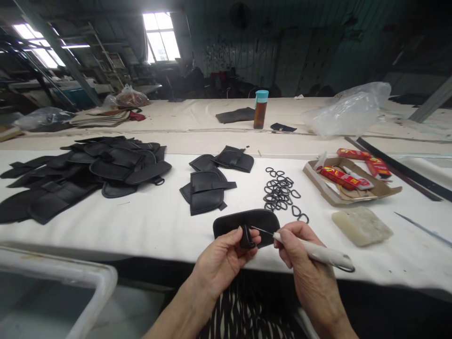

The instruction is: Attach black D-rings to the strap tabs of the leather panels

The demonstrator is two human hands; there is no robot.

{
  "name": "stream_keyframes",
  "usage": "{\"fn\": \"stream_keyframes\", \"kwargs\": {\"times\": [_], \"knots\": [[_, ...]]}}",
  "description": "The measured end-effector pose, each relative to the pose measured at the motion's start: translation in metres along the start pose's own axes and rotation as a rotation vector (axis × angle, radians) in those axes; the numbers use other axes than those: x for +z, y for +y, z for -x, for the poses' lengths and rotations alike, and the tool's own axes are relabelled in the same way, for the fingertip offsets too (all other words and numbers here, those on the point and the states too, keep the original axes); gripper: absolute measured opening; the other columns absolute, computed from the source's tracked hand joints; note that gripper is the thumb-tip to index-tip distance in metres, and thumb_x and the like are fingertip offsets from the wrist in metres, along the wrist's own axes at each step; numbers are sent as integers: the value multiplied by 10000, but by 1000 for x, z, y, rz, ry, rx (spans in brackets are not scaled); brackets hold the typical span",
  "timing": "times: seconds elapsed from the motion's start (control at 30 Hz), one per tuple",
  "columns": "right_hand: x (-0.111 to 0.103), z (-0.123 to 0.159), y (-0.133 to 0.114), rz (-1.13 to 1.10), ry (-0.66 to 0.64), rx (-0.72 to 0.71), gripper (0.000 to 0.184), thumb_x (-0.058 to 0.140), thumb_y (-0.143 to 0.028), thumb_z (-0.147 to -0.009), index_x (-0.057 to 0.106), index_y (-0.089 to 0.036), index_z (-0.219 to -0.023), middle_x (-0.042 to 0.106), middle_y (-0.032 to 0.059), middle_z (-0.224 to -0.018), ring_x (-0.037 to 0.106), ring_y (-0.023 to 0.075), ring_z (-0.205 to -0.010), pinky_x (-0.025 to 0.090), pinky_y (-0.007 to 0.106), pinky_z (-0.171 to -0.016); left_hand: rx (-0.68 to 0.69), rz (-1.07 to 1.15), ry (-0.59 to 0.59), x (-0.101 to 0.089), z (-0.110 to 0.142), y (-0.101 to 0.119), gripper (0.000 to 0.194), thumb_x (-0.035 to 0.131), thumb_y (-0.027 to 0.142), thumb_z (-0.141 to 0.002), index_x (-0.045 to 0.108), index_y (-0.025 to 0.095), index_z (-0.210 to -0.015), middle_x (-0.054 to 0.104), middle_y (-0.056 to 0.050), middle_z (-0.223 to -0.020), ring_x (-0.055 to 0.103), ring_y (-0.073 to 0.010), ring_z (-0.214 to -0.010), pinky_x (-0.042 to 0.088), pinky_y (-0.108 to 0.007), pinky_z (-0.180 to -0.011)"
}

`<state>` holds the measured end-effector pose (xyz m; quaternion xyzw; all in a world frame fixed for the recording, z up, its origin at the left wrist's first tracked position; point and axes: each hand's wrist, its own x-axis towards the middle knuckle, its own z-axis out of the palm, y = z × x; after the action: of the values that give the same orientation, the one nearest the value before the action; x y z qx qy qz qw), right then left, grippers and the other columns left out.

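My left hand (228,254) pinches the folded strap of a black leather piece (259,218) at the table's front edge. Between the fingers of my right hand (303,256) is a white-handled awl (323,253), its thin metal tip pointing left at the strap. Whether the tip touches the leather I cannot tell. Just beyond the hands lies a heap of black D-rings (280,190). Several black leather pieces (208,190) with straps rest to the left of the rings.
At the left is a big pile of black leather pieces (116,162). On the right sit a cardboard box (318,186) with red packets, a waxy block (362,226) and a thin pointed tool (420,227). A bottle (260,110) stands farther back; a white bin (106,275) is lower left.
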<state>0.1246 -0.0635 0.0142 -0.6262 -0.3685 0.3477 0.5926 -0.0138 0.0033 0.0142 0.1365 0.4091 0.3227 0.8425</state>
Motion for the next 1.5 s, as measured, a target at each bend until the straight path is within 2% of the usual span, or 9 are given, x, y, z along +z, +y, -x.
{"fn": "stream_keyframes", "kwargs": {"times": [0.23,0.43,0.63,0.83,1.0,1.13,1.33,1.43,1.5], "knots": [[5,-1,-2,32,3,0,330,523,-512,-799,537,-195,-708,531,-13,-624,406,117,-517,329,244,-486,34,-2,-38,-2,-2,-3,163,560,126,-813,699,47,-784,709,-111,-813,649,-177,-801,511,-300,-766],[13,2,-11,-12,23,65,316,552,-496,-779,531,-197,-677,531,-29,-613,419,109,-530,323,232,-496,28,-5,-27,-2,-3,-3,167,562,133,-813,700,46,-778,711,-116,-813,647,-179,-790,511,-300,-760],[14,4,-12,29,-36,59,305,548,-481,-791,532,-195,-687,524,-27,-620,432,114,-555,353,229,-515,45,1,-63,-4,-2,-5,182,573,172,-817,708,54,-785,712,-109,-787,645,-172,-767,506,-290,-751],[1,-1,5,158,-276,-202,173,547,-366,-832,540,-205,-768,516,-34,-663,460,103,-570,399,202,-526,146,-19,-49,-3,-5,-11,157,626,195,-766,710,69,-724,701,-93,-728,631,-160,-702,506,-282,-703],[-5,-2,-2,284,-432,-496,107,517,-196,-839,522,-198,-733,529,-11,-716,511,93,-604,435,183,-563,234,-53,-23,0,-5,-16,157,645,201,-731,703,66,-676,684,-80,-678,610,-133,-619,493,-242,-636],[-13,2,-9,350,-379,-594,106,527,-131,-811,517,-202,-734,545,-5,-718,532,91,-584,448,175,-551,219,-14,21,1,-4,-17,145,636,177,-722,678,70,-634,672,-80,-643,610,-137,-594,494,-257,-644],[-29,11,-9,295,-241,-588,103,573,-142,-792,520,-220,-750,575,-5,-698,563,106,-589,474,165,-546,227,-9,62,2,-4,-18,130,636,175,-714,654,79,-628,669,-87,-648,621,-159,-599,495,-286,-653],[-27,13,-4,361,-181,-647,58,571,-191,-812,550,-215,-764,616,16,-699,590,122,-580,483,170,-517,246,-14,54,3,-2,-19,131,659,193,-692,655,82,-622,664,-79,-638,616,-154,-591,488,-277,-643],[-20,13,2,469,-144,-765,79,535,-210,-842,572,-216,-772,620,4,-633,582,115,-514,464,170,-471,260,-21,57,4,-1,-20,137,671,205,-677,656,83,-615,662,-75,-631,609,-148,-582,484,-271,-639]]}}
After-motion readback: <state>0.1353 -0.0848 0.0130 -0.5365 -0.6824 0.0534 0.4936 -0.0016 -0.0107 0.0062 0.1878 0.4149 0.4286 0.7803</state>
